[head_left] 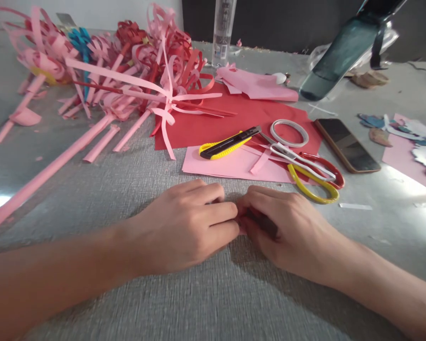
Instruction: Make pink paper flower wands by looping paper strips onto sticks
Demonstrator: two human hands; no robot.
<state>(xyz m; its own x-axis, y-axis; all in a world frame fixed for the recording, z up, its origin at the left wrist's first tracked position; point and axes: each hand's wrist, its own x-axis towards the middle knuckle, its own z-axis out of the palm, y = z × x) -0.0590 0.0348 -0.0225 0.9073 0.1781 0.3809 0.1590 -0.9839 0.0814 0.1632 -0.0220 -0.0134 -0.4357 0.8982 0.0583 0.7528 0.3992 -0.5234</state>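
Two hands met on cloth: left hand (184,222) and right hand (280,225) fingers curled, small pink paper piece (240,230) pinched between fingertips, mostly hidden. Folding or rolling judged underway; tighter pinch needed. Scissors (310,173) beyond knuckles.

My left hand (188,222) and right hand (280,227) are bare: no gloves, no rings that I can see on the fingers that show. Both my forearms are bare too, uncovered right out to the near edges of the view, with no sleeve, watch or band at either wrist. My nails are hidden.
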